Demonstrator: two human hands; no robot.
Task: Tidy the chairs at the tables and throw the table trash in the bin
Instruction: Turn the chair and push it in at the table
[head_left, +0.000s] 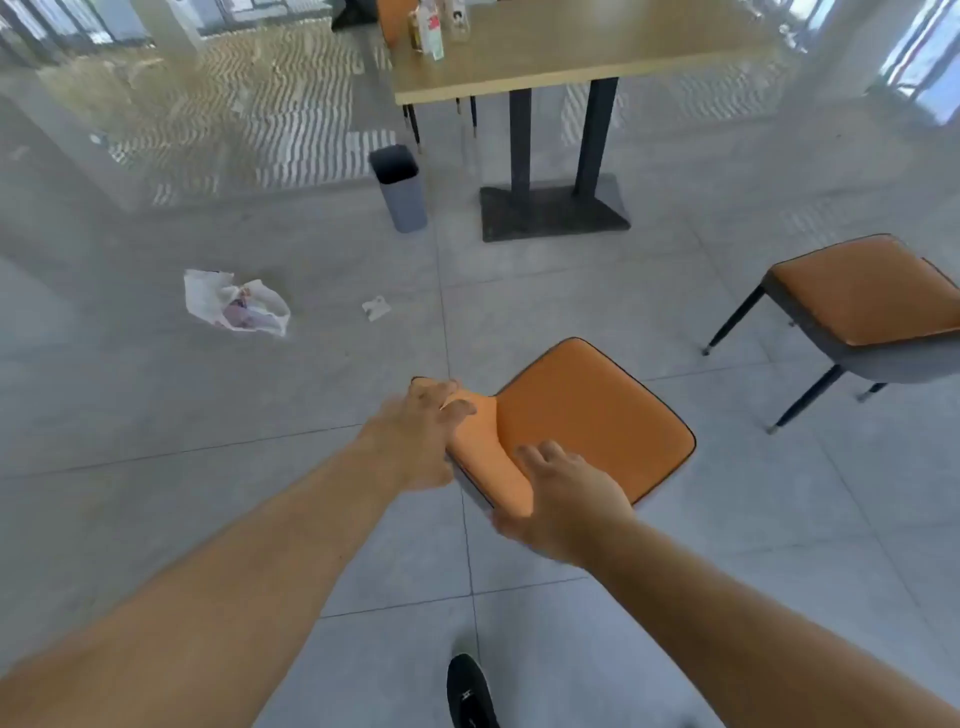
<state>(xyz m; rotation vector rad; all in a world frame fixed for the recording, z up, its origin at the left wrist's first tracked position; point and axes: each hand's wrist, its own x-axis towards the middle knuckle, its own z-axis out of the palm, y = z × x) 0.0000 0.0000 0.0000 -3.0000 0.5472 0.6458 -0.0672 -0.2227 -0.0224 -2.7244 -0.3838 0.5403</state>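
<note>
As we grip the orange chair backrest, left hand and right hand fingers clamped; rigid, likely light; bin at eleven o'clock.

Two bare forearms without sleeves, bare hands, one black shoe with small white emblem

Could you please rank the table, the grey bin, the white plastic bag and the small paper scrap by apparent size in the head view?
1. table
2. white plastic bag and grey bin, too alike to rank
3. paper scrap

A black shoe stands on the grey tiled floor.
</note>
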